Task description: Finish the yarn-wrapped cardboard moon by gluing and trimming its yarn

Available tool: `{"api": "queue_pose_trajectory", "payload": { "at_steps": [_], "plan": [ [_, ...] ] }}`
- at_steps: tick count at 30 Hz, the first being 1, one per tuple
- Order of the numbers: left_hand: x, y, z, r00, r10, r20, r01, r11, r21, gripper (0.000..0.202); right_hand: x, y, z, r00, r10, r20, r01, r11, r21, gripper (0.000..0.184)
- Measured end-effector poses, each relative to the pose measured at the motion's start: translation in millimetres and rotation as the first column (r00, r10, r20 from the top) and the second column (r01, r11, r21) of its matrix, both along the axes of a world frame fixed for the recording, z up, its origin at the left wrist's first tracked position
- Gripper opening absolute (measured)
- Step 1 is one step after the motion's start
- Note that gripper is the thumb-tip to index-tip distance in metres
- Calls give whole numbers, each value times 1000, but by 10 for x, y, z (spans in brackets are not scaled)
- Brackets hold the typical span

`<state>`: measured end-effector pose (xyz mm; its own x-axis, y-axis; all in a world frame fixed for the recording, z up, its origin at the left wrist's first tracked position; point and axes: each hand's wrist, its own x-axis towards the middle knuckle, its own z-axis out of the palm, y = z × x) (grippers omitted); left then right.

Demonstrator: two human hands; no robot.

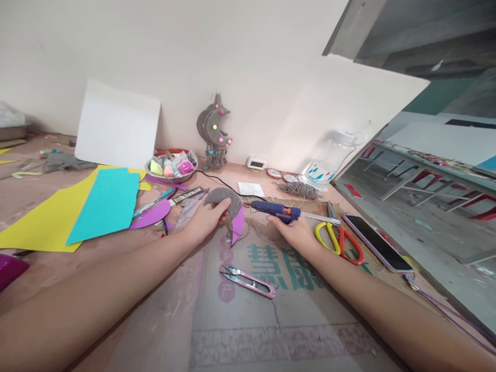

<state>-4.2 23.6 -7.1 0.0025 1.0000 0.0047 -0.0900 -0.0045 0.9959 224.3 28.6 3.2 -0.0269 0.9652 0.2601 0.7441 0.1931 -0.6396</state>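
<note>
Between the thumb and fingers of my left hand [207, 219] is a crescent moon cutout [228, 199], most of it wrapped in grey yarn. Its lower tip shows bare purple. My right hand [296, 231] grips a blue glue gun [276, 209], a glue stick jutting from its back end. The gun's nozzle points left, a short way from the crescent. Pink thread snips [248, 281] lie on the plastic-covered table [163, 315] below both hands. The fingers under the crescent are partly hidden.
Scissors [341, 243] and a phone [377, 243] lie right of my right hand. Behind stand a bundle of grey yarn [300, 190], a clear plastic jar [329, 160] and a decorated grey moon ornament [215, 132]. Coloured sheets [104, 206] and a metal bowl [172, 168] are at left.
</note>
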Motion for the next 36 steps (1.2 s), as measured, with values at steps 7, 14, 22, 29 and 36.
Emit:
{"api": "queue_pose_trajectory", "payload": {
  "at_steps": [7,14,22,29,36],
  "plan": [
    [-1,-2,8,999,44,-3,-44,999,-25,31,38,-5,50,987,137,-84,-136,991,19,33],
    [14,-27,47,999,24,34,-23,999,-29,28,77,16,67,942,270,-198,-268,963,37,39],
    [4,-55,91,1000,21,-24,-21,999,-28,27,61,-8,83,943,259,-207,-248,965,81,40],
    [1,-27,53,999,14,-34,-14,1000,-3,28,183,112,124,972,120,-204,-80,978,194,40],
    [1,-4,1,999,9,-54,-9,1000,7,30,306,545,187,992,55,-111,-39,989,145,48]
  ]
}}
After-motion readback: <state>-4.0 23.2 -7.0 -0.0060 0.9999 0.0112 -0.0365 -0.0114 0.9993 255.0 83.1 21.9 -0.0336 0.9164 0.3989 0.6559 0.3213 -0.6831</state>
